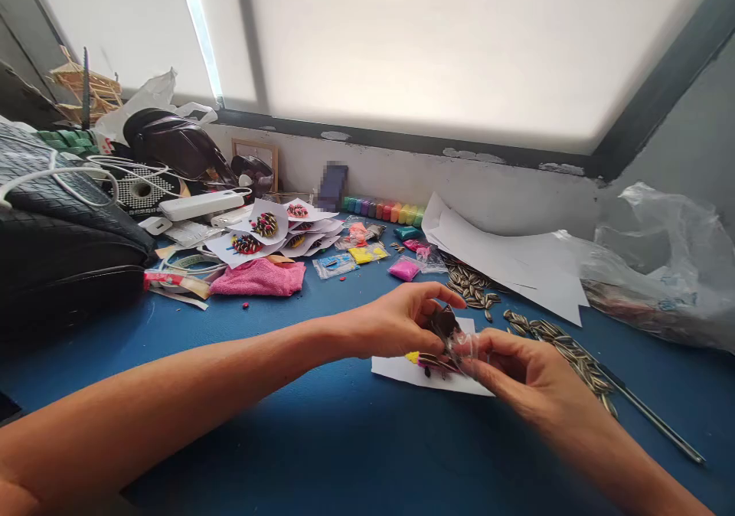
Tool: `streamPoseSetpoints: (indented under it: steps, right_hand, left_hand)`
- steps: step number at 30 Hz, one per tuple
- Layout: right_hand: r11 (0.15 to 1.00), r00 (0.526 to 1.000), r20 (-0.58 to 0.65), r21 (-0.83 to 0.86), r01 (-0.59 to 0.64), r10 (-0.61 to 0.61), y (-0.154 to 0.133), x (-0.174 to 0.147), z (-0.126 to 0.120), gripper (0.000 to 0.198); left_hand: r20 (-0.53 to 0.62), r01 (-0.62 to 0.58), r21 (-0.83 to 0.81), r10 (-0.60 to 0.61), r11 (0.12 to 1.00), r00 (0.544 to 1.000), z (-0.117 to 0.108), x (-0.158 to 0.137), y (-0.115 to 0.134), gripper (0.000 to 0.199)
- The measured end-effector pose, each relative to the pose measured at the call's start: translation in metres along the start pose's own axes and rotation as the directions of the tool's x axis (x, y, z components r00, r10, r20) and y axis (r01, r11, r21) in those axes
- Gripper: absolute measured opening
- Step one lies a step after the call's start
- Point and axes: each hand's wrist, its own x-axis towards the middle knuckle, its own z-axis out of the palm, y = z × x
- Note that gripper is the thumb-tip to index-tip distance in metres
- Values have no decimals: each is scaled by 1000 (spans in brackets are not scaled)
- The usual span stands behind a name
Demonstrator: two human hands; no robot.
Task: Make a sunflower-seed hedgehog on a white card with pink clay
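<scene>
The left hand (402,321) pinches a dark lump (444,321), apparently modelling clay; the right hand (520,363) grips its clear plastic wrapper (464,345), both above a white paper sheet (387,367) on the blue counter (321,439). Unwrapping seems in hand; the next move calls for parting clay from film.

1 row of small white Chinese characters running along the lower edge of a black, flat-faced panel with a white dotted pattern (154,196), individual characters staying too small to read surely
</scene>
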Motion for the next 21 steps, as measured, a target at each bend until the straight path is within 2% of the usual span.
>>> streamPoseSetpoints:
  steps: [5, 8, 14, 21]
  right_hand:
    - [1000, 1000, 10, -8, 2, -2, 0, 0, 0, 34]
    - [999, 1000, -8, -20, 30, -30, 0, -1, -1, 32]
    - [998, 997, 74, -66, 9, -4, 1, -2, -8, 27]
    - [998, 998, 67, -53, 22, -18, -1, 0, -7, 34]
  left_hand:
    - [73, 13, 23, -14, 1000, 997, -4, 0, -1, 61]
    - [77, -11, 26, 9, 1000, 997, -3, -1, -1, 60]
    - [99, -19, -8, 20, 1000, 995, -3, 0, 0, 60]
    - [129, 105, 5, -104, 994, 986, -8, -3, 5, 64]
